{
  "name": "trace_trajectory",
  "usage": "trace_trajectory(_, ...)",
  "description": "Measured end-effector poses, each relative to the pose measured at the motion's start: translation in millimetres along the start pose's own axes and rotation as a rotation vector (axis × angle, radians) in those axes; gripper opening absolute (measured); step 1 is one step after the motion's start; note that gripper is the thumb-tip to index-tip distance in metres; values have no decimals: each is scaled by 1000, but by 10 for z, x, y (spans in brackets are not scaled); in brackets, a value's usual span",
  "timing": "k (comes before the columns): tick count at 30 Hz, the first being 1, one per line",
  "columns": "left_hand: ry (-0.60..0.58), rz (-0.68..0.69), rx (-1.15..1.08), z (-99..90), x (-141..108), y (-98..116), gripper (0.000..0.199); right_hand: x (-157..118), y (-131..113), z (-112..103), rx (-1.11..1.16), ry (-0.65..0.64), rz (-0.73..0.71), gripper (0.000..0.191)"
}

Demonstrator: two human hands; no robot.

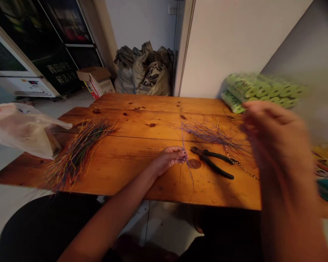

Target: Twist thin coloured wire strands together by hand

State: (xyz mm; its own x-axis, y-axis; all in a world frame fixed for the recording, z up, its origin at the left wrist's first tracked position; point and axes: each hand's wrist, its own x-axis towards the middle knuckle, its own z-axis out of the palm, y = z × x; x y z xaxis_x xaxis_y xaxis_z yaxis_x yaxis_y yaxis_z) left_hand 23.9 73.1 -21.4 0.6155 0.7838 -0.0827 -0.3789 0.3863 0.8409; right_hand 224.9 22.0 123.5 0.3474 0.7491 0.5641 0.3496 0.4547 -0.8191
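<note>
The left hand [172, 160] is pinching a few thin wire strands [190, 171] between the thumb and the fingers, just above the front part of the wooden table [125, 160], and its fingertips are closing on them firmly, as it seems. The right hand [277, 127] is hanging raised near the camera and is showing strong blur; its fingers are seemingly curling inward, but whether they are holding a strand, I cannot tell. On the left side of the table, 1 thick wire bundle [82, 149] is lying with its strands mostly in 1 direction, its near ends reaching past the table edge. On the right side, 1 looser wire pile [207, 131] is spreading behind the cutting pliers [205, 155], which are resting with their 2 handles apart, and no hand is touching them. A speckled twisted cord [243, 169] is lying to the right of the pliers. About progress, I am judging that the handling of the strands is going on and is not being finished: only a few are standing apart in the left hand, while many are lying in the 2 heaps. Which heap is containing the already handled strands, the view is not showing, so the done share is remaining uncertain.
</note>
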Motion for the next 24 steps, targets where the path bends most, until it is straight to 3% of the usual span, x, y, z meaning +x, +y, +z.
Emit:
trace_trajectory(4,55,28,-56,-14,-7,20,16,-137,236,503,163,-182,243,11)
trace_trajectory(8,33,33,-40,-9,-12,18,14,-257,502,746,154,-302,341,17)
trace_trajectory(24,25,-17,-38,8,-17,31,13,-292,668,805,289,-553,509,14)
